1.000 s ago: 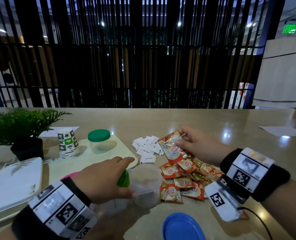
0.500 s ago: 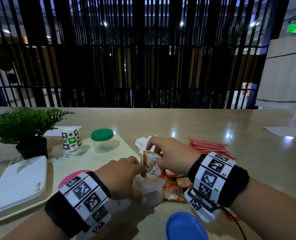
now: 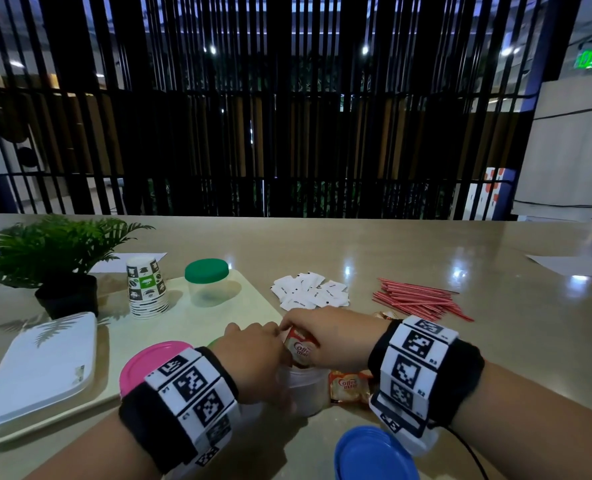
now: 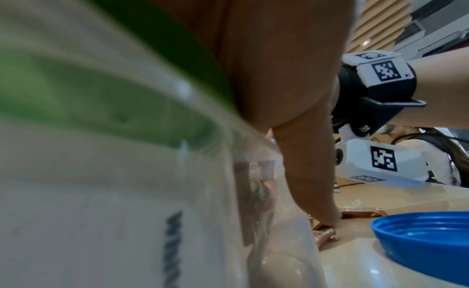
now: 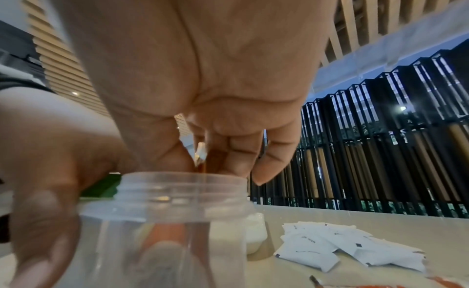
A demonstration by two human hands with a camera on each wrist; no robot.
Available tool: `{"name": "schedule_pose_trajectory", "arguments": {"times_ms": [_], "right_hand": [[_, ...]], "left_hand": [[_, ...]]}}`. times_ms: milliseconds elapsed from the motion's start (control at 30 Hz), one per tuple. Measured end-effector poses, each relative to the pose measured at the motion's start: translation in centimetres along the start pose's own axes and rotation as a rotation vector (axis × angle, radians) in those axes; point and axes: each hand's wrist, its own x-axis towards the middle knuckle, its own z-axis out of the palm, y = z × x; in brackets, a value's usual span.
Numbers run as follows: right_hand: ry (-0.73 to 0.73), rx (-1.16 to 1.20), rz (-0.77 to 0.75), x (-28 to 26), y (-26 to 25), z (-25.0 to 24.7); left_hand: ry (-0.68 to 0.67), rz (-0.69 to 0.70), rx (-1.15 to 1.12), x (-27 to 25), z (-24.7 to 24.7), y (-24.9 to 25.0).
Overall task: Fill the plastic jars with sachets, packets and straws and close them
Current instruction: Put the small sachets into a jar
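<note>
Plastic jar (image 3: 303, 393), clear and lidless, is stood upright on the table (image 3: 426, 368) at the near centre, between the 2 wrists. It is gripped round its side by the left hand (image 3: 253, 358), whose fingers are curled about the wall; a green lid (image 5: 101, 189) is seen against that hand just left of the jar's threaded neck. A creamer packet (image 3: 299, 348) is pinched at its upper part by the right hand (image 3: 329, 336) directly above the jar's mouth, its lower end already inside the rim. More creamer packets (image 3: 348, 389) are lain just right of the jar. A blue lid (image 3: 374, 455) is lain upside down at the near edge. White sachets (image 3: 310, 291) are heaped further off, and red straws (image 3: 422, 303) are piled to their right. A second jar (image 3: 207, 284), closed with a green cap, is stood on a pale tray (image 3: 218, 317) to the far left, beside a stack of paper cups (image 3: 146, 287).
</note>
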Motion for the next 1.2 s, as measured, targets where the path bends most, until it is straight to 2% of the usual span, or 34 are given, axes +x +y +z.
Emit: {"name": "schedule_pose_trajectory", "arguments": {"times_ms": [100, 200, 367, 500, 633, 933, 1067, 1200], "right_hand": [[0.041, -0.012, 0.052, 0.2, 0.4, -0.3], [0.048, -0.098, 0.035, 0.6, 0.2, -0.3], [-0.113, -0.232, -0.024, 1.1, -0.6, 0.2], [-0.229, -0.325, 0.010, 1.8, -1.2, 0.2], [-0.242, -0.242, 0.062, 1.9, -1.4, 0.2], [-0.223, 0.060, 0.105, 0.3, -0.9, 0.3], [-0.214, 0.064, 0.074, 0.0, -0.6, 0.5], [-0.233, 0.009, -0.020, -0.7, -0.7, -0.4]], "left_hand": [[0.002, 0.026, -0.034, 0.1, 0.1, -0.3], [-0.005, 0.052, -0.090, 0.1, -0.2, -0.6], [0.019, 0.104, -0.199, -0.1, -0.5, -1.8], [0.086, 0.092, -0.219, 0.1, -0.2, -2.0], [0.121, 0.053, -0.266, 0.1, 0.0, -1.9], [0.059, 0.093, -0.237, 0.0, 0.1, -1.6], [0.058, 0.129, -0.191, 0.1, 0.1, -1.5], [0.037, 0.127, -0.128, 0.2, 0.2, -1.5]]}}
